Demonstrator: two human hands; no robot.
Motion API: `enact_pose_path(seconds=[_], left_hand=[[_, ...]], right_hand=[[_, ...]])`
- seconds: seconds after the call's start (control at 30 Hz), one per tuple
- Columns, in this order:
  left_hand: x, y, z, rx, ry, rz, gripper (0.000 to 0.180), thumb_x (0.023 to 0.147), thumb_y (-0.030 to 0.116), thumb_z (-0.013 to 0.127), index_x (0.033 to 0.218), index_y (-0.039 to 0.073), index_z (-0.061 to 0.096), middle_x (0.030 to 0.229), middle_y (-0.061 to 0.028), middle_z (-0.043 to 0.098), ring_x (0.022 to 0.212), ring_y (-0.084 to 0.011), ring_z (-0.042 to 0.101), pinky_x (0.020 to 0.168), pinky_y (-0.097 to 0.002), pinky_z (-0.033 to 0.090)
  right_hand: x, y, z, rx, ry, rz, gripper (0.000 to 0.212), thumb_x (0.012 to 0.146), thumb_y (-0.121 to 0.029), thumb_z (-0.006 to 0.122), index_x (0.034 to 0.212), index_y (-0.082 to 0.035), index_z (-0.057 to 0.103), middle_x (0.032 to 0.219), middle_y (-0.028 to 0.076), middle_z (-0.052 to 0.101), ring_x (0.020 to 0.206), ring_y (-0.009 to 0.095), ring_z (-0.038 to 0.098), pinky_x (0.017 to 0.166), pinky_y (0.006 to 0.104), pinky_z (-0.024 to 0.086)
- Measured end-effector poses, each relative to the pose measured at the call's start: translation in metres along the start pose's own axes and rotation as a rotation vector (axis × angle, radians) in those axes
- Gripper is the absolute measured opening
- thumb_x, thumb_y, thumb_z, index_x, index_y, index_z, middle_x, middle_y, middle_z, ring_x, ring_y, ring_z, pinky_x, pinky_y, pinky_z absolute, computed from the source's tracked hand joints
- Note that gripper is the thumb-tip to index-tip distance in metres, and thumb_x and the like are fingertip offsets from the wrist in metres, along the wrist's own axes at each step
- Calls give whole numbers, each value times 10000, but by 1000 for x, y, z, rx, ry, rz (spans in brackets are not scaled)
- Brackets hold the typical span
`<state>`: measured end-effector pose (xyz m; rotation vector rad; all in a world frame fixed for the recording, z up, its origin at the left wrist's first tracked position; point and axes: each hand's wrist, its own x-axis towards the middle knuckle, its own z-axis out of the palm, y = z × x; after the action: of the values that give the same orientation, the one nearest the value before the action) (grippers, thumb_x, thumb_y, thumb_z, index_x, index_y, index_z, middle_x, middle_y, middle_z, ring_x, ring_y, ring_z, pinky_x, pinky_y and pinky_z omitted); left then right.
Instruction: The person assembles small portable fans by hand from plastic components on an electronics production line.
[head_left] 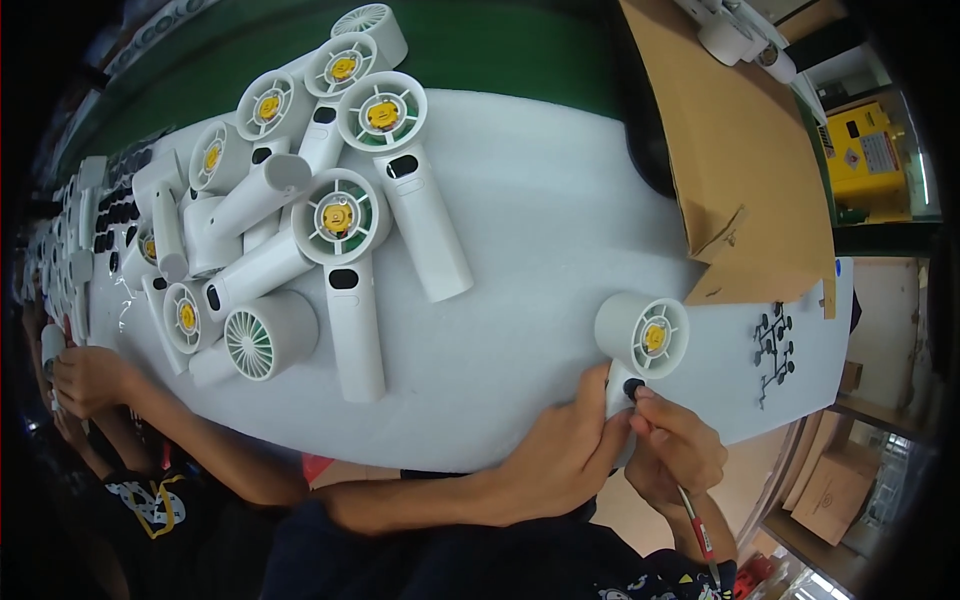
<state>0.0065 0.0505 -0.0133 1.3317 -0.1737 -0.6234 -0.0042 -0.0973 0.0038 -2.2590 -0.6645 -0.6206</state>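
My left hand (560, 455) is wrapped round the handle of a white handheld fan (608, 330), whose round head faces up with a yellow centre behind its spokes. At the top of that handle is a small black oval cover (632, 387). My right hand (690, 445) has its thumb and fingertips pinched at this cover; whether it is fully seated I cannot tell. A thin pen-like tool (697, 525) with a red section is tucked in the same hand and points back along the forearm. The lower end of the fan's handle is hidden by my hands.
Several white handheld fans (338, 215) lie piled on the pale table (520, 210) at left. A cardboard box (740, 150) stands at the far right, near a black sprue of small parts (773, 350). Behind runs a green surface (510, 50). A co-worker's hand (95, 380) works at far left.
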Motion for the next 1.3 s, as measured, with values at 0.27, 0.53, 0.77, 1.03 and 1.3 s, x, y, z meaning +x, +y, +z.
enact_pose_path(seconds=[0.27, 0.53, 0.77, 1.03, 1.3], left_hand=[[1, -2, -3, -56, -11, -25, 384, 937, 119, 433, 1222, -55, 244, 676, -220, 583, 552, -365, 593, 519, -435, 450], [-1, 9, -16, -441, -87, -223, 273, 979, 161, 376, 1210, 27, 326, 998, -89, 488, 709, -135, 559, 637, -274, 478], [9, 16, -3, -435, 1, -275, 286, 969, 212, 467, 1165, 7, 440, 863, -52, 535, 599, -92, 514, 545, -247, 449], [10, 20, 12, -320, 101, -268, 260, 994, 255, 399, 1112, 27, 435, 804, -29, 494, 546, -95, 473, 484, -240, 407], [10, 20, 11, -317, 129, -261, 266, 991, 285, 387, 1074, 45, 467, 859, -54, 545, 599, -118, 540, 532, -251, 457]], right_hand=[[-8, 6, 4, 140, 43, 50, 255, 690, 66, 723, 815, -21, 518, 903, 168, 655, 843, 309, 679, 699, 342, 581], [-9, -12, -53, 200, 340, 803, 312, 797, 33, 623, 1039, -19, 432, 767, 121, 633, 658, 170, 614, 649, 265, 503], [-53, 17, -55, 432, 129, 1083, 436, 766, 55, 661, 1169, 19, 499, 748, 66, 647, 649, 86, 593, 595, 200, 468], [-66, 31, -58, 579, 212, 1135, 483, 737, 69, 662, 1187, 34, 487, 722, 31, 596, 605, 67, 561, 511, 184, 472], [-50, 34, -59, 571, 96, 1111, 529, 725, 76, 659, 1224, 41, 486, 740, 51, 597, 587, 84, 565, 474, 197, 465]])
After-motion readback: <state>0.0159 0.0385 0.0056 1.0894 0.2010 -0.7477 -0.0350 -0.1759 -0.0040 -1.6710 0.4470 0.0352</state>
